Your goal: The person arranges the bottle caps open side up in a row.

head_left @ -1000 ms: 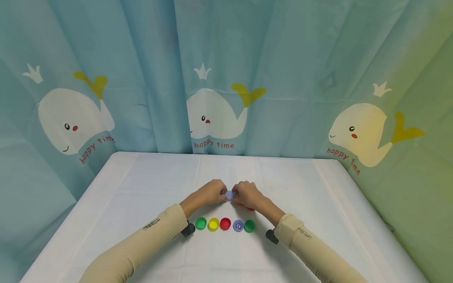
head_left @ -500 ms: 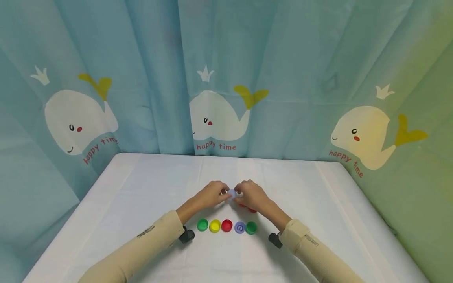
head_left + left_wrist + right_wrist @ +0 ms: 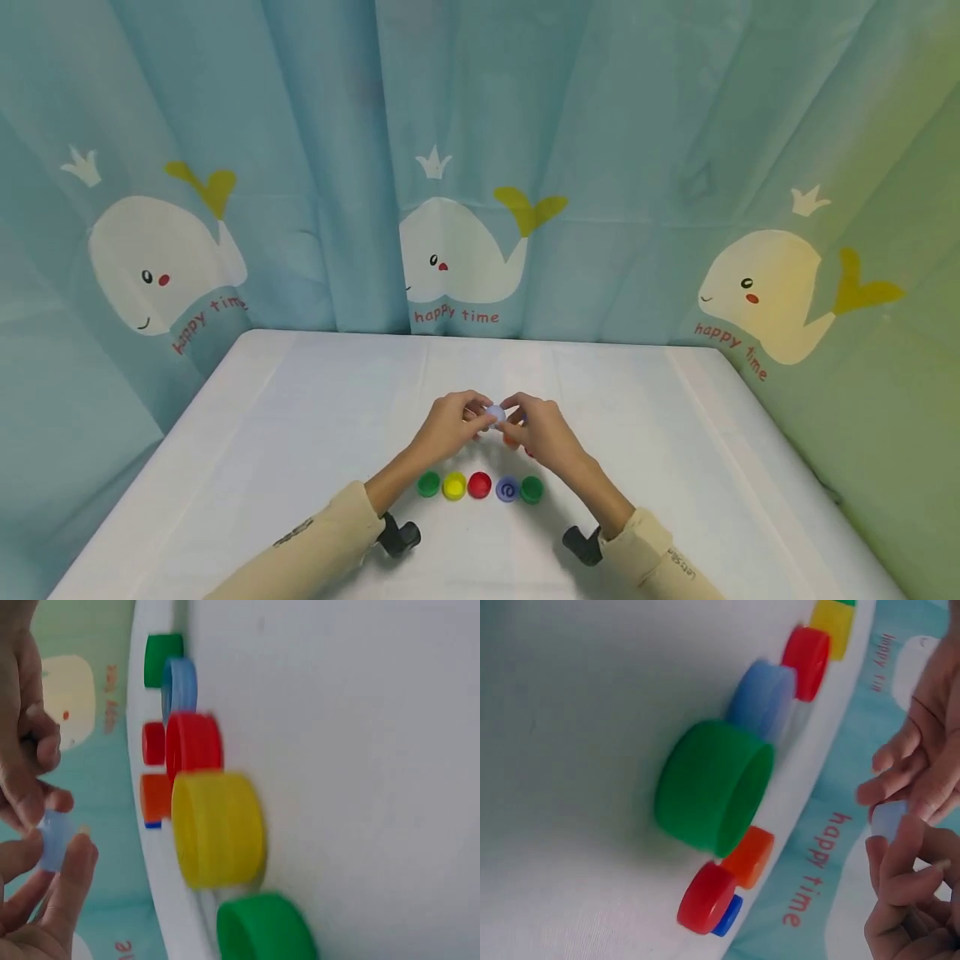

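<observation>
A small light blue bottle cap (image 3: 496,415) is held in the air between the two hands. In the head view the left hand (image 3: 453,429) pinches its left side with thumb and fingers. The right hand (image 3: 547,432) pinches it from the right. Both wrist views show fingertips of both hands on the cap (image 3: 54,840), partly covering it. Nearer the person is a row of caps: green (image 3: 429,484), yellow (image 3: 454,486), red (image 3: 480,485), blue with a spiral inside (image 3: 507,489) and another green (image 3: 532,490).
Beyond the row, partly behind the right hand, an orange cap (image 3: 748,856), a red cap (image 3: 706,898) and a dark blue piece (image 3: 727,916) lie on the white table (image 3: 337,433). A blue curtain (image 3: 622,150) with printed whales hangs behind.
Both hands have lifted the light blue cap from low over the table and brought it slightly toward the person. More of the orange cap shows under the right hand.
</observation>
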`<state>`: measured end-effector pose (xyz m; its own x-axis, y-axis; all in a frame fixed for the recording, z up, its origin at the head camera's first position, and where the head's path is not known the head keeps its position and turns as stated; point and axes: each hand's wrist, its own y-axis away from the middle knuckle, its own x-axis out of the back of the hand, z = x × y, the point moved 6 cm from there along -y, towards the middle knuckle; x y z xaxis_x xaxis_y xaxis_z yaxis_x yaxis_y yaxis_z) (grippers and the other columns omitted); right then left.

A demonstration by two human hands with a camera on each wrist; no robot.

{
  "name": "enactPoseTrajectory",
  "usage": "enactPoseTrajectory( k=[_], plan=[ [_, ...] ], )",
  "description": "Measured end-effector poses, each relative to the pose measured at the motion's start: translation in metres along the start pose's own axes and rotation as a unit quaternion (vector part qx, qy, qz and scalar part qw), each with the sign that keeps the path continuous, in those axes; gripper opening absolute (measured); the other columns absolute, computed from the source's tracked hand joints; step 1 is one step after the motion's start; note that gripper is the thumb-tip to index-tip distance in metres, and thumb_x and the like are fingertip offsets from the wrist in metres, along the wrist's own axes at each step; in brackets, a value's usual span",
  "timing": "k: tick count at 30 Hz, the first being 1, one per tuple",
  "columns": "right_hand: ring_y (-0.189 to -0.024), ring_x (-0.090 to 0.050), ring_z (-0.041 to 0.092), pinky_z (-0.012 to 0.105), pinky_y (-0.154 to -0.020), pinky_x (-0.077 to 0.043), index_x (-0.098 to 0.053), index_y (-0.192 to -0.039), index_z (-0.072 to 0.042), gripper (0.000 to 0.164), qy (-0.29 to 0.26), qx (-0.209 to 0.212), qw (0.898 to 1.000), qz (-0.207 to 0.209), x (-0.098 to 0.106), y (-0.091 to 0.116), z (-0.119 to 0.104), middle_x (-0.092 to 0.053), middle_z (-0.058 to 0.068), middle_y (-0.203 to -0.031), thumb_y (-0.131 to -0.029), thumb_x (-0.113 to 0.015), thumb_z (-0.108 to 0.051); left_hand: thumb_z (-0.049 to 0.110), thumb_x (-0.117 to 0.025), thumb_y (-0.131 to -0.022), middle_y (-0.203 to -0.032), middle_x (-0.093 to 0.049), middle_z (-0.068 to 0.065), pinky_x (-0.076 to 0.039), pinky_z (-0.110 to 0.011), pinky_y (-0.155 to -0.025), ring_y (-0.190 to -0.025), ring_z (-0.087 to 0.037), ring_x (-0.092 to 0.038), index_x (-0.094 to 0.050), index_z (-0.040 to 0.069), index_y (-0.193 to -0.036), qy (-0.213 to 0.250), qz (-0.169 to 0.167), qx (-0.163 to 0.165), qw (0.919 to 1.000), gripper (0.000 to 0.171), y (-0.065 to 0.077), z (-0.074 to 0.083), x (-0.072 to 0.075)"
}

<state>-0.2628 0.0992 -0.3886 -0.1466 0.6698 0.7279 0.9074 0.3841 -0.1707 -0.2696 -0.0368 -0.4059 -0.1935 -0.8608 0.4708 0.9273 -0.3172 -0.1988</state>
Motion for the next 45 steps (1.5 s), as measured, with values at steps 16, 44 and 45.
enactPoseTrajectory(
  k=[16, 44, 45],
  plan=[
    [-0.055, -0.063, 0.011, 0.043, -0.054, -0.054, -0.064, -0.105, -0.004, 0.022, -0.107, -0.014, 0.993, 0.055, 0.008, 0.009, -0.005, -0.068, 0.001, -0.073, -0.088, -0.067, -0.017, 0.002, -0.066, -0.087, -0.096, -0.062, -0.018, -0.055, -0.032, -0.069, -0.087, -0.035, -0.067, -0.063, -0.005, -0.110, 0.160, 0.064, -0.005, 0.9850, 0.024, 0.020, 0.021, 0.012],
    [-0.084, -0.064, 0.010, 0.025, -0.075, -0.053, -0.065, -0.101, -0.011, 0.022, -0.087, 0.024, 0.994, 0.063, 0.031, 0.016, -0.014, -0.066, -0.004, -0.095, -0.082, -0.074, -0.018, 0.002, -0.061, -0.091, -0.108, -0.062, -0.019, -0.052, -0.030, -0.078, -0.093, -0.034, -0.065, -0.063, -0.009, -0.104, 0.218, 0.031, -0.025, 0.9752, 0.017, 0.025, 0.046, 0.012],
    [-0.084, -0.063, 0.010, 0.025, -0.076, -0.052, -0.064, -0.101, -0.011, 0.022, -0.084, 0.030, 0.994, 0.063, 0.031, 0.016, -0.014, -0.066, -0.004, -0.095, -0.082, -0.074, -0.017, 0.002, -0.061, -0.091, -0.108, -0.062, -0.019, -0.053, -0.030, -0.078, -0.093, -0.033, -0.066, -0.063, -0.009, -0.104, 0.219, 0.033, -0.025, 0.9749, 0.017, 0.025, 0.046, 0.012]
  ],
)
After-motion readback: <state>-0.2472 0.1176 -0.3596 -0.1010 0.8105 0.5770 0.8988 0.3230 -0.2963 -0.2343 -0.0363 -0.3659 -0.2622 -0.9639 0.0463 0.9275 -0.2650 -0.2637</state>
